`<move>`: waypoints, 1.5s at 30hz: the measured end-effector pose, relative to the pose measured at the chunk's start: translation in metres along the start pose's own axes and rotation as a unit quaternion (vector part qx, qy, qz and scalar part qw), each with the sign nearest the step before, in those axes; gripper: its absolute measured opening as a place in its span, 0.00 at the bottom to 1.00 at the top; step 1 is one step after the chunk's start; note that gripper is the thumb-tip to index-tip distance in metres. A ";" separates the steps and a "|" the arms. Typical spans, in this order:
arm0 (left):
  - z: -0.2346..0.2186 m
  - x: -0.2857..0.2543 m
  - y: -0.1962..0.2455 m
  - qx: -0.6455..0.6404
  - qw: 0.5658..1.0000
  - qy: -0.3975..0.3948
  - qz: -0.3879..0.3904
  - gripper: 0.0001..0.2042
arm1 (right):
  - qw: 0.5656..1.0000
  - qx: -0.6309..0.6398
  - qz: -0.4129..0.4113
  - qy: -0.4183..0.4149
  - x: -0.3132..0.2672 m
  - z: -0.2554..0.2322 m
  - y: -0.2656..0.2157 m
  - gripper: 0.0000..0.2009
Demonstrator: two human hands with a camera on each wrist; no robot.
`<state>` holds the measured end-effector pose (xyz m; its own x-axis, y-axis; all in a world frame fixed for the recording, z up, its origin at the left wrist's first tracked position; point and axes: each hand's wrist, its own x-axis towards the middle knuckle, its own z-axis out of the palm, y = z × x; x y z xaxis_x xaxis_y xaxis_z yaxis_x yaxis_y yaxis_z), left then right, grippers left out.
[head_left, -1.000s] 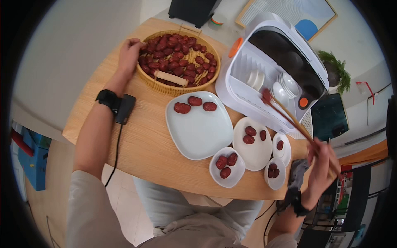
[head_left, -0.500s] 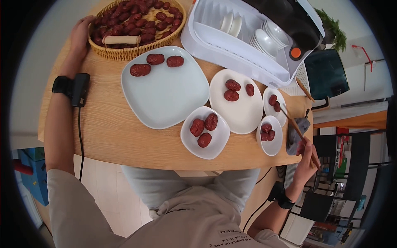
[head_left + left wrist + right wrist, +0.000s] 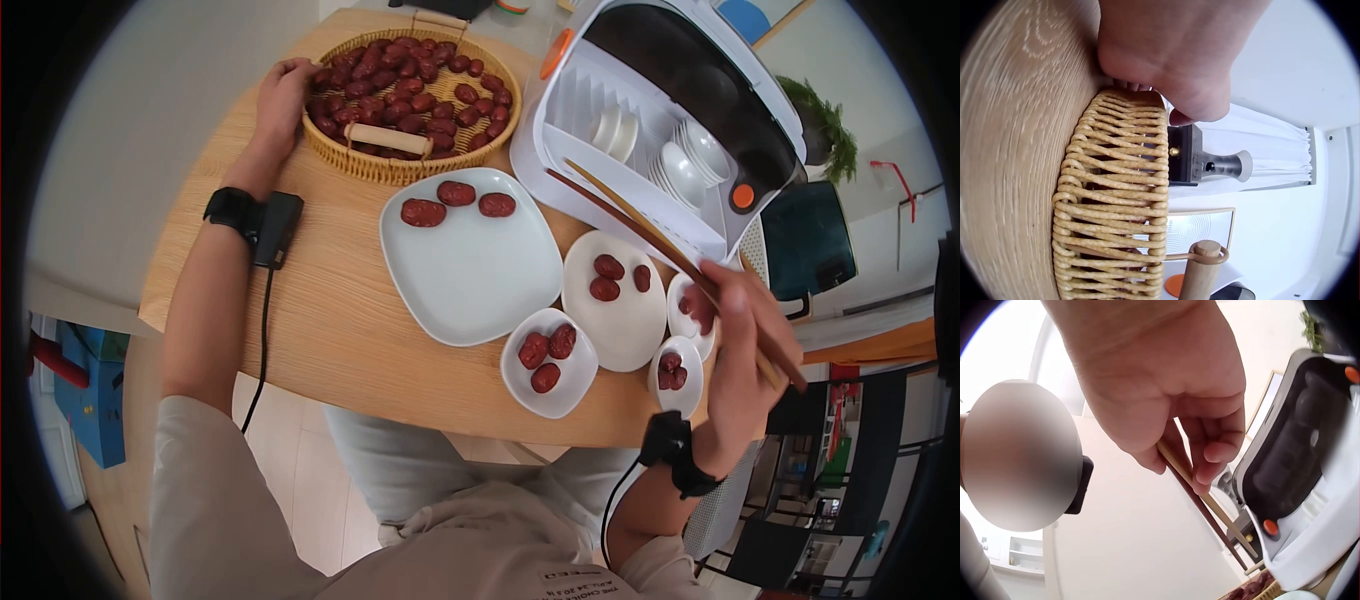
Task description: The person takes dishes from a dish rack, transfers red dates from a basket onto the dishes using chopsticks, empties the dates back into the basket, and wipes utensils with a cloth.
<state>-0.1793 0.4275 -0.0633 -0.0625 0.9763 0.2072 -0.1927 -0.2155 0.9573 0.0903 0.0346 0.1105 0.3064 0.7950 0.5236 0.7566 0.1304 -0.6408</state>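
At the far left, my left hand point(image 3: 280, 105) holds the rim of a round woven basket point(image 3: 400, 172) heaped with red dates point(image 3: 385, 78). The left wrist view shows the thumb at the rim and the other fingers tucked against the outer side. My right hand point(image 3: 745, 345) holds a pair of wooden chopsticks point(image 3: 655, 237) whose tips point up and left, near the front of the dish cabinet, with nothing between them. Below this hand, a small white dish point(image 3: 683, 325) holds dates, partly blurred. Beside it, a small bowl point(image 3: 672, 402) contains several dates.
A large square plate point(image 3: 470, 270), an oval plate point(image 3: 615, 330) and a square bowl point(image 3: 547, 402) each hold three dates. Behind them stands a white dish cabinet point(image 3: 530, 165), lid raised, with bowls and plates inside. A cable point(image 3: 265, 350) hangs from the left wrist device.
The chopsticks went down to the small dish, which gained a date, then rose and swung left. My left hand stays at the basket. The head view shifted and came back.
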 end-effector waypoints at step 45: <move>-0.019 0.027 -0.016 0.034 0.999 -0.022 -0.013 0.18 | 0.957 -0.152 0.201 0.141 -0.118 -0.117 0.096 0.09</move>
<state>-0.1964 0.4572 -0.0770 -0.0143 0.9819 0.1888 -0.1262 -0.1891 0.9738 0.1947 -0.1162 0.0531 0.7197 0.5482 0.4260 0.6643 -0.3653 -0.6522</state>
